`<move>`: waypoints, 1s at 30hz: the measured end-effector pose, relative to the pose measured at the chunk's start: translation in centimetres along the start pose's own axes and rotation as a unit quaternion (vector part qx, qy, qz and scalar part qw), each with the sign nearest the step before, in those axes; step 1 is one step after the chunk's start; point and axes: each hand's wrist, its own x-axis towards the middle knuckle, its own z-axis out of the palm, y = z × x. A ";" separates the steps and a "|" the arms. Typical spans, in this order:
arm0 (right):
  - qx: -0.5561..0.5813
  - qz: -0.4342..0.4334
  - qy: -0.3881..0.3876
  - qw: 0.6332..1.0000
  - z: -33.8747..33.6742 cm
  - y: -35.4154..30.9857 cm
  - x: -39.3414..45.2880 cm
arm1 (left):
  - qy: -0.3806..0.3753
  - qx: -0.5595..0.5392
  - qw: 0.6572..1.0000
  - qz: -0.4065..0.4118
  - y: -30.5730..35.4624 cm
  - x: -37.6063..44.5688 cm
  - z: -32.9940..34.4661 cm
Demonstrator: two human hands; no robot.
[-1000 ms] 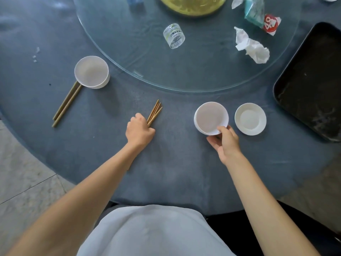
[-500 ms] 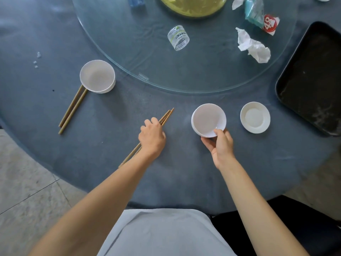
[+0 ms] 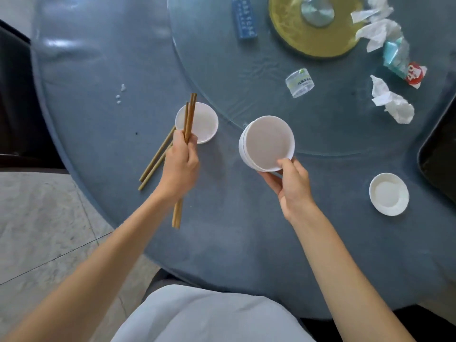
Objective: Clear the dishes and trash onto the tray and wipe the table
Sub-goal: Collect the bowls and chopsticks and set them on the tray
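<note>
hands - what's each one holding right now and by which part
Left hand grips a pair of chopsticks around their middle. Right hand holds stacked white bowls by the near rim, thumb inside.

A stack of white bowls (image 3: 267, 141) is held tilted above the blue table (image 3: 234, 230), its near rim pinched by the right hand (image 3: 291, 186); a brown pair of chopsticks (image 3: 188, 124) stands nearly upright in the closed left hand (image 3: 181, 166), its tips over a single white bowl (image 3: 197, 122) resting on the cloth; a lighter pair of chopsticks (image 3: 155, 161) lies flat, slanting out from under that bowl's left side; a small white saucer (image 3: 388, 193) sits to the right, near the dark tray (image 3: 439, 159) at the edge; crumpled tissues (image 3: 392, 104), a torn wrapper (image 3: 404, 62) and a small clear cup (image 3: 299, 82) on its side lie on the glass turntable (image 3: 222, 70).
</note>
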 end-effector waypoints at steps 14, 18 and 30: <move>-0.113 0.019 -0.005 0.993 16.3 3.4 4.2 | -0.081 0.168 0.975 -0.117 -9.7 10.0 -4.9; -0.115 0.014 0.011 0.993 16.8 3.8 4.9 | -0.091 0.171 0.975 -0.110 -10.2 10.9 -3.8; -0.045 0.067 0.022 0.996 17.6 4.8 5.6 | -0.087 0.252 0.955 -0.128 -9.3 11.1 -2.7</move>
